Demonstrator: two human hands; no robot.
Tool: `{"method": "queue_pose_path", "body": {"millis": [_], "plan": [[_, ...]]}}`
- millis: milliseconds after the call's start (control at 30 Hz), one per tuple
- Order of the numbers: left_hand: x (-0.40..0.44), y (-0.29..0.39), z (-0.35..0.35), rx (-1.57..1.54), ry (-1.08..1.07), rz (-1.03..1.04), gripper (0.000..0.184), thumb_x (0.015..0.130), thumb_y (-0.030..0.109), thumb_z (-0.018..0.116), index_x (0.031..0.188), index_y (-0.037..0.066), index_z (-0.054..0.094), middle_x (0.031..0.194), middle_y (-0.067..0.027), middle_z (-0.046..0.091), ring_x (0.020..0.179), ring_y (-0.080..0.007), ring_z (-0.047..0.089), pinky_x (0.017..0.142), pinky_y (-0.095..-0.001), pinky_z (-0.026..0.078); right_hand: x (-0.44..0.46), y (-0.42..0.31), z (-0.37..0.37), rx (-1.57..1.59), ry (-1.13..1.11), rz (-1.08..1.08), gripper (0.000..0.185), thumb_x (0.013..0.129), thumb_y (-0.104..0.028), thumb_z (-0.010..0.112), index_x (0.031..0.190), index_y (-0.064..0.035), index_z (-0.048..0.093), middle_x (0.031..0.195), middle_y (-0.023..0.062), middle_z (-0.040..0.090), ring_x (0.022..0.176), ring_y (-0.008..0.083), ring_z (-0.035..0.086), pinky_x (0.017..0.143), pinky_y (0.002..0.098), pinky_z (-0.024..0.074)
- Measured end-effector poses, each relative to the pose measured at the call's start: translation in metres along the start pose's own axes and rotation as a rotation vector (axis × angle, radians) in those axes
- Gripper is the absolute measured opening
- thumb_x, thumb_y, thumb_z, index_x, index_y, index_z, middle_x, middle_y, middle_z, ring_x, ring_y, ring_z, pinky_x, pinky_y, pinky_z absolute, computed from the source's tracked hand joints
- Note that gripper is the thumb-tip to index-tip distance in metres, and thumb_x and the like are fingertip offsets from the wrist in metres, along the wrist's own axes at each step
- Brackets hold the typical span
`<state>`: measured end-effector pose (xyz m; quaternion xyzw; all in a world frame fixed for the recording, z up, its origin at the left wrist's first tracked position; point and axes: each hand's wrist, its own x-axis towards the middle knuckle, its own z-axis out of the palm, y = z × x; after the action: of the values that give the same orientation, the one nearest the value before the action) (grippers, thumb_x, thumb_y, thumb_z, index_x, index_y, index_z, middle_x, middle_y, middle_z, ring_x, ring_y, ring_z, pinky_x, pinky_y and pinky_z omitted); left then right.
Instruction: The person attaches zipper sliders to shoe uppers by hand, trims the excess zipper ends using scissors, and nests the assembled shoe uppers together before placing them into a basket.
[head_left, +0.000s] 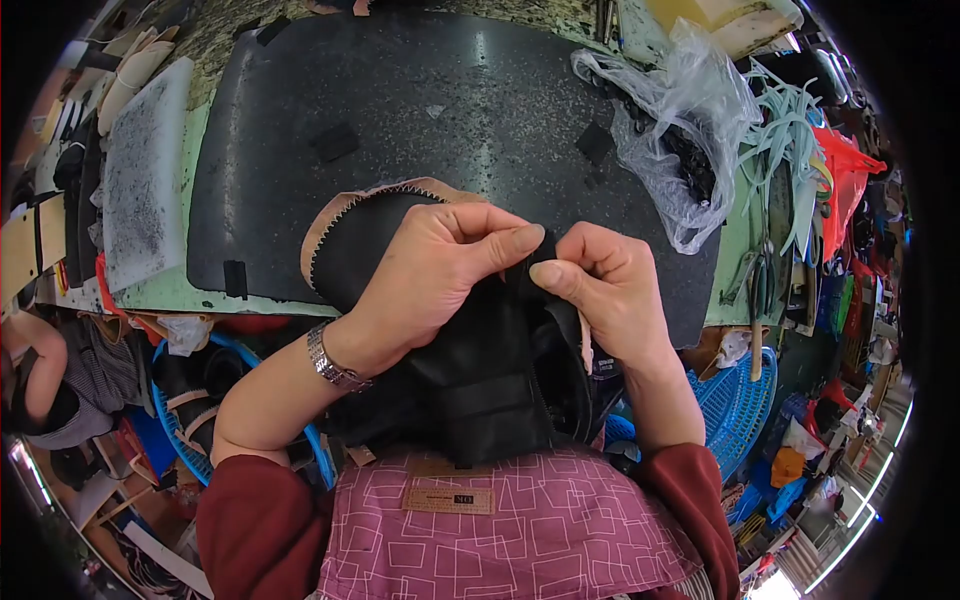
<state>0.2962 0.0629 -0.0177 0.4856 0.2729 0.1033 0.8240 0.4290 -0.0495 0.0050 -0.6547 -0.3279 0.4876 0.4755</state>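
A black shoe upper (470, 350), which looks like leather, lies across my lap and the near table edge. Its far end has a tan border (318, 235) joined by zigzag stitching. My left hand (450, 245) pinches the upper's black edge between thumb and forefinger. Close beside it, my right hand (612, 290) pinches the same edge, with its other fingers curled in. The exact bit between the fingertips is too small and dark to make out. Below my right hand, the upper gapes open, with a strip of tan lining showing.
A black mat (400, 110) covers the table. A clear plastic bag (690, 120) with dark contents sits at right, near pale green strips (785, 125), scissors (763, 285) and a red bag (845, 185). Blue baskets (735, 410) flank me. Another person's arm (40, 360) shows at left.
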Motion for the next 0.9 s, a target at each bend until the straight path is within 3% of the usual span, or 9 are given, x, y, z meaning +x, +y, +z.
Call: {"method": "queue_pose_path", "body": {"millis": [100,167,200,267,300,333,400,500,900], "plan": [[0.002,-0.002,0.001,0.009,-0.001,0.044,0.013,0.084,0.01,0.057,0.085,-0.001,0.062,0.079,0.0005,0.058,0.072,-0.005,0.052,0.068,-0.0182,0.042,-0.001,-0.004,0.002,0.11,-0.029,0.158,0.015,0.074,-0.008,0.067,0.075,-0.0005,0.054,0.064,0.0009,0.054,0.051,0.0054,0.051,0.042,0.0212,0.0396],[0.002,-0.004,0.0,0.004,-0.006,0.037,0.013,0.084,0.011,0.057,0.084,-0.001,0.062,0.078,0.0009,0.058,0.072,-0.0047,0.052,0.067,-0.0181,0.042,-0.001,0.006,0.007,-0.125,0.187,-0.265,0.019,0.068,-0.007,0.07,0.08,-0.0017,0.056,0.071,0.0032,0.054,0.059,0.0087,0.055,0.047,0.0244,0.0441],[0.002,-0.005,-0.001,0.0,-0.015,0.028,0.013,0.085,0.011,0.056,0.083,0.0,0.062,0.078,0.0014,0.057,0.071,-0.0045,0.052,0.066,-0.0179,0.042,-0.003,0.001,0.008,-0.127,0.179,-0.265,0.019,0.068,-0.007,0.07,0.08,-0.0017,0.056,0.071,0.0032,0.054,0.059,0.0087,0.055,0.047,0.0244,0.0441],[0.002,-0.004,0.001,0.017,-0.01,0.039,0.013,0.085,0.012,0.056,0.083,0.0,0.061,0.078,0.0015,0.057,0.071,-0.0043,0.052,0.066,-0.0179,0.041,-0.009,-0.014,0.006,-0.626,0.121,-0.604,0.029,0.062,-0.007,0.072,0.087,-0.004,0.059,0.075,0.0055,0.053,0.064,0.0139,0.057,0.053,0.0254,0.0467],[0.001,-0.004,0.002,0.037,-0.014,0.048,0.013,0.085,0.012,0.055,0.083,0.0,0.061,0.078,0.0017,0.057,0.07,-0.0041,0.051,0.065,-0.0178,0.041,-0.011,-0.016,0.005,-0.8,0.075,-0.649,0.031,0.06,-0.007,0.071,0.089,-0.0028,0.06,0.074,0.0066,0.052,0.061,0.0179,0.057,0.052,0.0255,0.0474],[0.001,-0.003,0.004,0.035,-0.015,0.05,0.013,0.085,0.012,0.055,0.083,0.0,0.061,0.078,0.0017,0.057,0.07,-0.0041,0.051,0.065,-0.0178,0.041,-0.01,-0.013,0.006,-0.803,0.074,-0.649,0.031,0.06,-0.007,0.071,0.089,-0.0028,0.06,0.074,0.0066,0.052,0.061,0.0179,0.057,0.052,0.0255,0.0474],[-0.001,-0.002,0.007,0.07,0.022,0.038,0.014,0.086,0.012,0.055,0.083,0.0,0.06,0.076,0.0021,0.057,0.07,-0.0037,0.05,0.065,-0.0182,0.041,-0.006,-0.003,0.009,-0.859,0.197,-0.945,0.024,0.059,-0.005,0.072,0.081,-0.0031,0.062,0.076,0.0067,0.054,0.06,0.0182,0.056,0.049,0.0274,0.0446],[-0.006,0.001,0.01,0.112,0.036,0.049,0.014,0.086,0.013,0.054,0.082,0.0,0.06,0.075,0.0025,0.056,0.069,-0.0035,0.049,0.064,-0.0185,0.04,-0.005,0.002,0.003,-0.835,0.101,-1.119,0.022,0.061,-0.005,0.07,0.08,0.001,0.06,0.074,0.0068,0.052,0.056,0.0164,0.056,0.043,0.0262,0.0454],[-0.003,0.0,0.007,0.055,-0.036,0.065,0.014,0.085,0.013,0.056,0.082,0.0,0.06,0.075,0.0025,0.054,0.069,-0.0037,0.048,0.063,-0.019,0.04,-0.019,0.004,0.002,-1.036,0.162,-1.094,0.023,0.062,-0.004,0.067,0.083,0.0037,0.06,0.073,0.0083,0.05,0.06,0.0193,0.057,0.049,0.0269,0.0484]]}}
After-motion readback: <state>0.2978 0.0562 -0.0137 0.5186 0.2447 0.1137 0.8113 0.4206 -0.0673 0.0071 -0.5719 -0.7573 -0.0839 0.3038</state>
